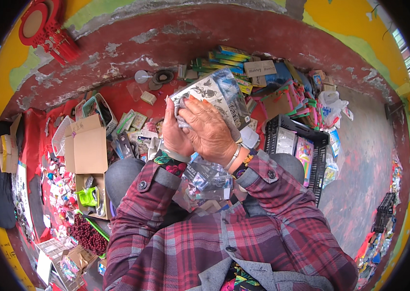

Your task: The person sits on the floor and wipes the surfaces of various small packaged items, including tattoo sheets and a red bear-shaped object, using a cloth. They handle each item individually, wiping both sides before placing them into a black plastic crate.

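My left hand (pixel 174 132) and my right hand (pixel 209 125) are pressed together in front of me, closed about a crumpled grey cloth (pixel 182 112). The right hand lies over the cloth, its fingers bent toward the left hand. Most of the left fingers are hidden behind it. Just beyond the hands is a clear-wrapped pack of temporary tattoo sheets (pixel 204 90), printed with dark designs; whether a hidden finger supports it I cannot tell. Below my wrists, several clear plastic packets (pixel 208 182) lie between my knees.
A black plastic crate (pixel 317 165) with flat packages stands to the right. On the left are an open cardboard box (pixel 88 148) holding a bright green item and a white basket (pixel 103 112). Stacked boxes (pixel 227 58) and a white plastic bag (pixel 332 107) lie toward the red wall.
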Demonstrator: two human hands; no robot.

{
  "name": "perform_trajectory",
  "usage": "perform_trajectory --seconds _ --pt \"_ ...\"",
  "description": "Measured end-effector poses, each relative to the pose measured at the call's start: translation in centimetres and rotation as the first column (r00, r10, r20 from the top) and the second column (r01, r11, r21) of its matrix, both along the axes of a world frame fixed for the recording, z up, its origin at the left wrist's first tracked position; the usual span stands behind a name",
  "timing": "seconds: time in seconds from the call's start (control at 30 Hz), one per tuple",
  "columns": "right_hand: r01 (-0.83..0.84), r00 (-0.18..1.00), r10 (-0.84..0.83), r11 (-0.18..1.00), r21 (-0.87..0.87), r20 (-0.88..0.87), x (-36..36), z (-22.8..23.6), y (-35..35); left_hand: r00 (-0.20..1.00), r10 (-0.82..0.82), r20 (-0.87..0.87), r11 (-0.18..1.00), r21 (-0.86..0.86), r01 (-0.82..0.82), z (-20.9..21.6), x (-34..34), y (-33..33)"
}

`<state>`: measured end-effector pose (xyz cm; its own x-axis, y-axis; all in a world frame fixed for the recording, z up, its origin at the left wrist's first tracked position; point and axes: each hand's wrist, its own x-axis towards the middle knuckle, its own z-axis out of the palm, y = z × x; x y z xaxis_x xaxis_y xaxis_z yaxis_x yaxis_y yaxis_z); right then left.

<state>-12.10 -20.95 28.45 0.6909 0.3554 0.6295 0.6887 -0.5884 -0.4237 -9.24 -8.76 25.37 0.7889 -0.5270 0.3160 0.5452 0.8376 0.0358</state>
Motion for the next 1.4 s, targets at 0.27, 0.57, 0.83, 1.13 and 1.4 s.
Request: perform_trajectory --seconds 0.27,0.57,0.83,1.13,1.4 --pt "0.239 0.971 -0.239 0.971 0.006 0.026 1.6 -1.1 -1.9 0.969 0.183 -0.168 0.944 0.305 -0.126 2.3 -1.0 -0.9" --pt "0.294 0.953 -0.297 0.954 0.050 0.055 2.4 -1.1 -2.8 0.988 0.126 -0.092 0.978 0.177 -0.109 2.9 -0.7 -0.4" --pt "0.193 0.975 -0.186 0.980 -0.045 0.125 1.5 -0.6 -1.8 0.988 0.083 -0.132 0.995 0.073 -0.074 2.7 -0.6 0.0" --pt "0.043 0.985 -0.021 0.991 -0.124 0.173 -0.1 -0.2 -0.4 0.973 0.206 -0.100 0.954 0.244 -0.177 1.8 0.3 1.9" --pt "-0.027 0.997 0.036 0.990 -0.140 0.062 -0.6 -0.5 -0.1 0.992 0.122 -0.021 0.975 0.188 -0.116 1.2 0.2 1.4"
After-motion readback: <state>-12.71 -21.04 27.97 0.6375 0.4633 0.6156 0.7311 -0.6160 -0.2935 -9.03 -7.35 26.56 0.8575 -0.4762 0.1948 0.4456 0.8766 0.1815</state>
